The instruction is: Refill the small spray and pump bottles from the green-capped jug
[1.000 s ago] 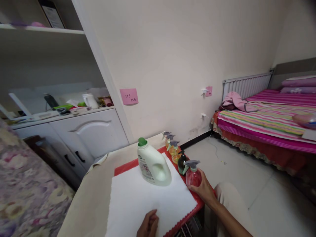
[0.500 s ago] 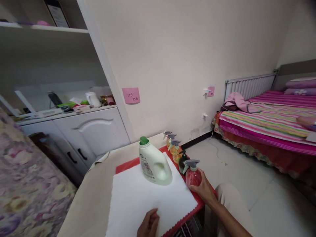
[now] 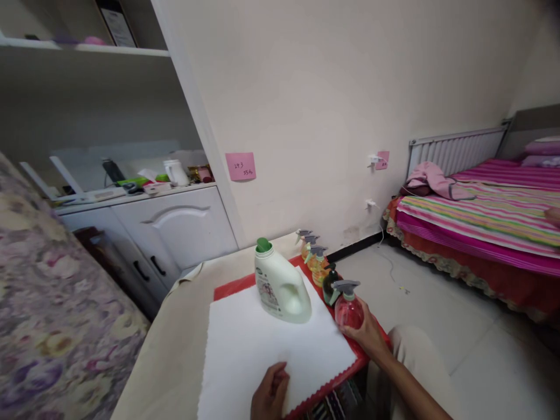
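Observation:
My right hand [image 3: 366,333] grips a small red spray bottle [image 3: 349,308] with a grey trigger head, standing at the right edge of a red mat [image 3: 231,288]. Behind it stand a dark pump bottle [image 3: 329,284] and a row of orange spray bottles [image 3: 315,265]. My left hand [image 3: 270,392] rests with curled fingers on the near edge of a white cloth [image 3: 258,350] spread over the mat. A white detergent jug [image 3: 280,289] with a green cap stands upright on the cloth, apart from both hands.
The low table [image 3: 175,344] has a beige cover. A floral-covered bed [image 3: 48,303] lies at left, white cabinets [image 3: 170,233] with a cluttered counter behind. A striped pink bed [image 3: 481,216] and a radiator [image 3: 455,153] are at right. Grey tile floor [image 3: 459,332] lies between.
The view has shifted slightly left, so everything sits further right in frame. Both hands and the bottles keep their places on the table.

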### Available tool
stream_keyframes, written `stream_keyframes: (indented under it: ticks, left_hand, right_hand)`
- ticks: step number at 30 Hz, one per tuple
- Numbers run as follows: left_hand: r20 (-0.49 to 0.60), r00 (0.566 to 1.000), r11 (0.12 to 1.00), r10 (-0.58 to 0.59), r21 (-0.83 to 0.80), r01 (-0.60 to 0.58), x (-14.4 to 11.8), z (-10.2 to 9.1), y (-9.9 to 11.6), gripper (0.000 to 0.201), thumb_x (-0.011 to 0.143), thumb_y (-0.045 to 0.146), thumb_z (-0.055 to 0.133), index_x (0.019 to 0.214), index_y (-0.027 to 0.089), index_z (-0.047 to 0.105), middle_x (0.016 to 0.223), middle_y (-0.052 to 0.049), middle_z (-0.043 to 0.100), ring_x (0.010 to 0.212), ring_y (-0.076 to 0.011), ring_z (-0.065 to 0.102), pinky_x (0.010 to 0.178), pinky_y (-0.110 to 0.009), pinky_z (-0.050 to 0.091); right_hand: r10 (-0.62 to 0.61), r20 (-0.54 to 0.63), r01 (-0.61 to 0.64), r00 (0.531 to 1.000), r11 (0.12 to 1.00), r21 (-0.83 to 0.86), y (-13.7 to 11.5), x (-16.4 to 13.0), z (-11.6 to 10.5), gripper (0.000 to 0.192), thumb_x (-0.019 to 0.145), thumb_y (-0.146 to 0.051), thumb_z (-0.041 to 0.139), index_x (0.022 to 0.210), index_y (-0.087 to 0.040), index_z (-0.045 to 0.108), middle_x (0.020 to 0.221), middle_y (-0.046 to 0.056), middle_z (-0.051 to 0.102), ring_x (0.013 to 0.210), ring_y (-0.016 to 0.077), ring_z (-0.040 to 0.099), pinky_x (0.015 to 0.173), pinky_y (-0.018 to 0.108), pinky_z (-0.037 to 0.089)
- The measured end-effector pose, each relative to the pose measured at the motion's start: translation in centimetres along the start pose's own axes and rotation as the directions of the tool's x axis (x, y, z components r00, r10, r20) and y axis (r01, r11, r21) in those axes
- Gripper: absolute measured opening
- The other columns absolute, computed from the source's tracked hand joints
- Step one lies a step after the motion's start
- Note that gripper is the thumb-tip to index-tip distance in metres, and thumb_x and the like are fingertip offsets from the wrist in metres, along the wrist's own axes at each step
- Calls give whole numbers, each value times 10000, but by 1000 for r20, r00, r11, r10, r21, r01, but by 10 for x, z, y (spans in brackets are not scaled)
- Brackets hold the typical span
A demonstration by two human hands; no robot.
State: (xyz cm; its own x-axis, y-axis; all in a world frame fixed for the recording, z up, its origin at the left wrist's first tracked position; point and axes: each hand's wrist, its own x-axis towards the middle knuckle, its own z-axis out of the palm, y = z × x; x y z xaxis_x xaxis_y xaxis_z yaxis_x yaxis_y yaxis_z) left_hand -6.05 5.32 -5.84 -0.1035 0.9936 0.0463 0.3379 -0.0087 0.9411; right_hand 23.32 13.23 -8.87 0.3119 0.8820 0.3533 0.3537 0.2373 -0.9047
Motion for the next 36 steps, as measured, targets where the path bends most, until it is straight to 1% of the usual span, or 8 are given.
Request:
stream_keyframes:
  ticks: [9, 16, 20, 25, 28, 31, 33, 36]
  left_hand:
    - [-5, 999, 999, 43, 13, -42, -4, -2, 6, 436, 715, 571, 615, 943, 208, 695, 799, -35, 726, 770, -214, 676, 738, -299, 531]
    - [2, 999, 999, 40, 29, -40, -2, -2, 3, 443, 706, 581, 613, 938, 214, 699, 812, -37, 735, 785, -220, 684, 744, -300, 537]
    - [5, 999, 999, 47, 19, -47, -2, -2, 2, 432, 708, 573, 619, 939, 217, 697, 810, -30, 733, 788, -217, 683, 750, -301, 534]
    - [9, 999, 999, 41, 19, -41, -4, -2, 5, 449, 712, 578, 611, 953, 208, 690, 812, -33, 727, 782, -216, 678, 747, -303, 533]
    - [1, 999, 999, 43, 20, -43, -4, -2, 7, 428, 724, 556, 612, 959, 207, 690, 815, -36, 729, 787, -220, 678, 751, -305, 531]
    - [3, 999, 999, 37, 20, -37, -3, -1, 7, 414, 729, 544, 616, 960, 209, 694, 816, -35, 733, 787, -220, 682, 748, -302, 532]
    - [13, 999, 999, 35, 18, -35, -2, -1, 5, 415, 728, 542, 620, 962, 207, 692, 817, -36, 734, 786, -221, 684, 743, -300, 534]
    - [29, 999, 999, 44, 15, -45, 0, -1, 0, 411, 729, 537, 624, 960, 203, 688, 830, -38, 738, 802, -221, 687, 754, -301, 537]
  right_hand:
    - [8, 50, -5, 999, 999, -44, 0, 2, -5, 875, 582, -327, 746, 1353, -194, 356, 1385, 140, 465, 1299, 331, 418, 1096, 513, 312]
    - [13, 36, -11, 999, 998, -68, 2, -11, -16, 853, 619, -348, 727, 1372, -218, 347, 1361, 115, 478, 1288, 333, 427, 1083, 521, 336]
    - [11, 10, -10, 1000, 997, -80, -2, -24, -28, 736, 712, -380, 660, 1358, -191, 363, 1332, 127, 478, 1252, 326, 454, 1064, 516, 360]
    - [-23, -52, 20, 998, 998, -58, -16, -43, -36, 424, 812, -350, 564, 1216, -237, 498, 1189, 85, 565, 1134, 293, 537, 1011, 482, 410]
    - [-22, 26, 22, 999, 1000, -1, -31, -57, -26, 300, 831, -301, 542, 1127, -254, 555, 1121, 70, 606, 1069, 275, 571, 953, 436, 454]
    - [-66, 182, 60, 981, 997, 38, -52, -73, -6, 239, 835, -230, 529, 1068, -251, 583, 1046, 63, 622, 996, 252, 590, 902, 396, 473]
    - [-133, 306, 114, 943, 990, 81, -67, -83, 9, 252, 816, -165, 528, 1047, -251, 580, 1009, 51, 614, 973, 234, 587, 874, 365, 478]
    - [-216, 427, 176, 878, 975, 133, -79, -94, 28, 332, 772, -89, 522, 1060, -252, 555, 1022, 43, 588, 988, 216, 565, 878, 344, 469]
